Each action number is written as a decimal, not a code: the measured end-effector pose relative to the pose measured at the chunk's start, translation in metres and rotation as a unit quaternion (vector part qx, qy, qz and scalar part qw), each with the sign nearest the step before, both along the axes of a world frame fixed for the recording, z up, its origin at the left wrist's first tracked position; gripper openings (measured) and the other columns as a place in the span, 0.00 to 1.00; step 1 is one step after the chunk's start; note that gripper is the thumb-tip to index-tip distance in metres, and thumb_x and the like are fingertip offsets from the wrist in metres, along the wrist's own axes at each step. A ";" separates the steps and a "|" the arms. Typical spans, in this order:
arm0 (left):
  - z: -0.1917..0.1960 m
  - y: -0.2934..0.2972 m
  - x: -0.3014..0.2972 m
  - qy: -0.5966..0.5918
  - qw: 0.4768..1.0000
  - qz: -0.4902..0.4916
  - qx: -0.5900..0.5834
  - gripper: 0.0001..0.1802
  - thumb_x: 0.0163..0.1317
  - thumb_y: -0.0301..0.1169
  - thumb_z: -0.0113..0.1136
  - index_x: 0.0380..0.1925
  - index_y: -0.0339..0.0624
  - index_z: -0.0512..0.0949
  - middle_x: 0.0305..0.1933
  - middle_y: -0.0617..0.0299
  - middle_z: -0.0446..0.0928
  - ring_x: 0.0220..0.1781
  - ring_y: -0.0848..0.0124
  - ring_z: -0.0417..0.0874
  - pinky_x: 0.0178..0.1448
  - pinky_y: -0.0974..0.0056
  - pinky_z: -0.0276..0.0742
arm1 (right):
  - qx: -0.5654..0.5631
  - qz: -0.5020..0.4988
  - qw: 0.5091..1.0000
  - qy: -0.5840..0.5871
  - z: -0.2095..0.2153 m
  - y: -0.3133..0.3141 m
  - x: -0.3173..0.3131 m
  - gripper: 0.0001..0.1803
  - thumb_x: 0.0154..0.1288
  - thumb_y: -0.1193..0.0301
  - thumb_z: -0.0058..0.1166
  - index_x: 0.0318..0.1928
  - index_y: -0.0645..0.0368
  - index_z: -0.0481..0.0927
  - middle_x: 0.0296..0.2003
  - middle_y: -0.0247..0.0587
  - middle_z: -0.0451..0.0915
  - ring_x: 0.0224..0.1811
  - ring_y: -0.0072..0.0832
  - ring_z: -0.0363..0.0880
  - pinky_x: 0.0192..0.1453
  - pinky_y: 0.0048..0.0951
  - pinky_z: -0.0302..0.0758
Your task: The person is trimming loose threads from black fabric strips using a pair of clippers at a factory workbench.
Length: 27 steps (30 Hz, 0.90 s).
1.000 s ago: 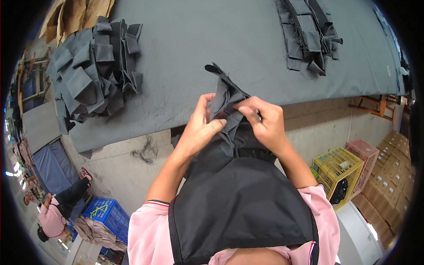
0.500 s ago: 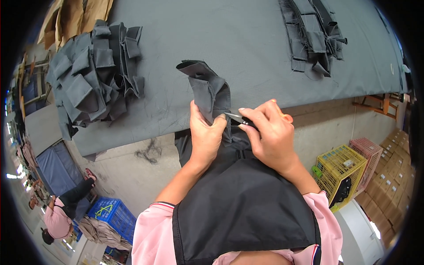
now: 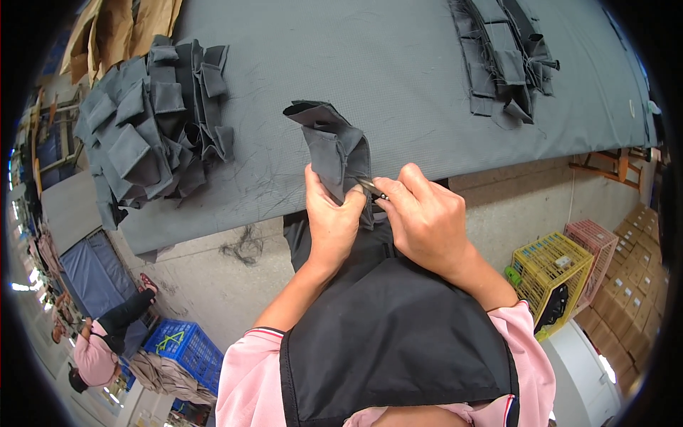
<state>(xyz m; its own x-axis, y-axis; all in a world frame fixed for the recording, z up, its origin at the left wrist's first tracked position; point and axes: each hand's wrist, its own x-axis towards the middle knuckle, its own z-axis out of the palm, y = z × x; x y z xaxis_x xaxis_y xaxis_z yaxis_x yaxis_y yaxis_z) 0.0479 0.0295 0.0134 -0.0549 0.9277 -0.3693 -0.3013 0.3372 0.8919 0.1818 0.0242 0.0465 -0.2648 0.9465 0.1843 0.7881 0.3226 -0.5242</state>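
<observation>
Trimming a dark fabric pocket piece (image 3: 334, 153) at the table's near edge.

Left hand (image 3: 331, 220) clamped on its lower fold, right hand (image 3: 427, 220) pinched around a small metal snip (image 3: 370, 187) (blades at the seam); well apart, far-left heap (image 3: 146, 128) and far-right stack (image 3: 509, 53), so seemingly midway.

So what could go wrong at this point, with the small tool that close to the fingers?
The metal tool in the right hand points toward the left hand gripping the grey fabric piece; a slip might nick the thumb. It could also cut the fabric itself. The piece is held in the air over the table edge, so it might drop to the floor.
</observation>
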 end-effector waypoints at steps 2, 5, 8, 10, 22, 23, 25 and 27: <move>0.000 0.001 0.000 -0.001 1.000 -0.001 -0.005 0.20 0.53 0.16 0.51 0.47 0.36 0.62 0.42 0.62 0.69 0.40 0.79 0.70 0.46 0.72 0.70 | -0.016 -0.026 0.997 0.068 -0.003 0.000 0.000 0.16 0.43 0.78 0.63 0.38 0.59 0.80 0.26 0.37 0.71 0.21 0.30 0.72 0.25 0.27 0.70; 0.002 0.002 0.000 0.001 1.000 0.008 -0.007 0.20 0.53 0.16 0.51 0.47 0.36 0.62 0.42 0.62 0.69 0.40 0.78 0.70 0.46 0.72 0.70 | -0.080 -0.081 0.980 0.161 -0.007 -0.001 0.005 0.15 0.45 0.80 0.63 0.38 0.59 0.81 0.26 0.36 0.72 0.20 0.27 0.70 0.24 0.25 0.69; 0.001 0.002 -0.001 0.005 1.000 0.011 -0.007 0.21 0.53 0.16 0.51 0.48 0.36 0.62 0.42 0.61 0.69 0.41 0.78 0.70 0.47 0.72 0.69 | -0.048 -0.089 0.983 0.152 -0.005 -0.005 0.010 0.11 0.49 0.77 0.61 0.36 0.58 0.79 0.26 0.35 0.71 0.19 0.29 0.72 0.22 0.27 0.68; 0.002 0.002 -0.001 0.005 1.000 0.006 -0.008 0.21 0.53 0.17 0.51 0.48 0.36 0.62 0.42 0.61 0.69 0.41 0.78 0.70 0.47 0.71 0.69 | -0.049 -0.090 0.984 0.145 0.000 -0.004 0.008 0.13 0.47 0.76 0.62 0.37 0.59 0.79 0.26 0.35 0.71 0.20 0.30 0.73 0.23 0.28 0.69; -0.011 0.008 -0.016 -0.147 0.986 -0.060 -0.060 0.24 0.59 0.22 0.50 0.56 0.34 0.61 0.48 0.60 0.68 0.46 0.72 0.73 0.54 0.66 0.70 | -0.169 -0.131 0.893 0.396 -0.017 0.003 0.008 0.12 0.52 0.79 0.60 0.40 0.62 0.77 0.31 0.34 0.68 0.28 0.19 0.75 0.31 0.20 0.70; -0.015 0.011 -0.019 -0.182 0.979 -0.056 -0.078 0.24 0.61 0.27 0.52 0.57 0.34 0.61 0.50 0.60 0.68 0.48 0.71 0.73 0.56 0.64 0.70 | -0.253 -0.145 0.842 0.454 -0.014 0.006 0.010 0.16 0.53 0.81 0.60 0.45 0.64 0.75 0.35 0.30 0.65 0.30 0.13 0.67 0.33 0.15 0.66; -0.015 0.014 -0.018 -0.217 0.970 -0.052 -0.097 0.24 0.64 0.32 0.54 0.57 0.35 0.61 0.51 0.60 0.67 0.50 0.70 0.73 0.57 0.63 0.69 | -0.220 -0.124 0.865 0.434 -0.005 0.007 0.004 0.17 0.53 0.81 0.60 0.44 0.62 0.75 0.33 0.31 0.66 0.29 0.14 0.67 0.33 0.17 0.68; -0.003 0.018 -0.015 -0.261 0.960 -0.051 -0.080 0.31 0.63 0.43 0.57 0.58 0.35 0.60 0.51 0.60 0.67 0.52 0.68 0.72 0.58 0.61 0.69 | -0.169 -0.081 0.883 0.430 -0.002 0.010 -0.008 0.17 0.51 0.80 0.62 0.43 0.61 0.76 0.29 0.32 0.65 0.25 0.18 0.63 0.35 0.19 0.69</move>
<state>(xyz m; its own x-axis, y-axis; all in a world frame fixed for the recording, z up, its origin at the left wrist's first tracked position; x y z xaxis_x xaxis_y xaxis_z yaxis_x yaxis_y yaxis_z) 0.0327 0.0473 0.0100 0.2660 0.8470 -0.4603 -0.6515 0.5099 0.5617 0.1736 0.0343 0.0447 -0.0200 0.9986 -0.0492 0.0737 -0.0476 -0.9961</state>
